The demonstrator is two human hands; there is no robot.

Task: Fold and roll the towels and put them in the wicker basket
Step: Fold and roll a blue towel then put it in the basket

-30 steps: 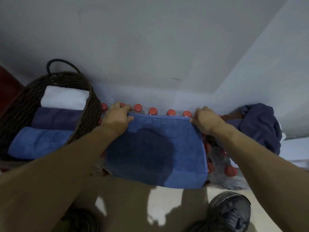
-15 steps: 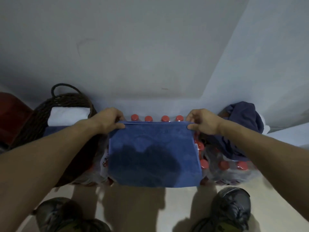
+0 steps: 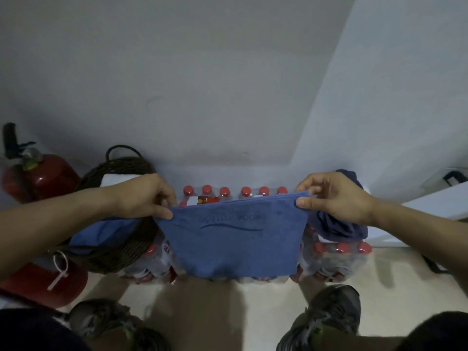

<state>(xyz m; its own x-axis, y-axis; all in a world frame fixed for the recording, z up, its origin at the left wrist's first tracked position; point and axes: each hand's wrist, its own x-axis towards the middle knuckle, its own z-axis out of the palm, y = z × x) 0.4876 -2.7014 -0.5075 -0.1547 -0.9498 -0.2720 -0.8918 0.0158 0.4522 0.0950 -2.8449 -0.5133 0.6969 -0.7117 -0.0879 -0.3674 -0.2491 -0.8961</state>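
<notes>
Blue folded towel [image 3: 235,239] held up by its top corners.
Left hand [image 3: 144,196] and right hand [image 3: 334,196] pinch it above red-capped bottle packs [image 3: 339,259]; wicker basket [image 3: 121,252] sits left, pale floor [image 3: 266,300] below.

A single head-worn wide-angle view looks forward and down from standing height. A wall corner fills the frame from 10 to 2 o'clock; the floor [image 3: 266,297] and two shoes [image 3: 326,317] sit at 5 and 7 o'clock. Both forearms enter from the lower corners, close to the lens. No second view overlaps.
</notes>
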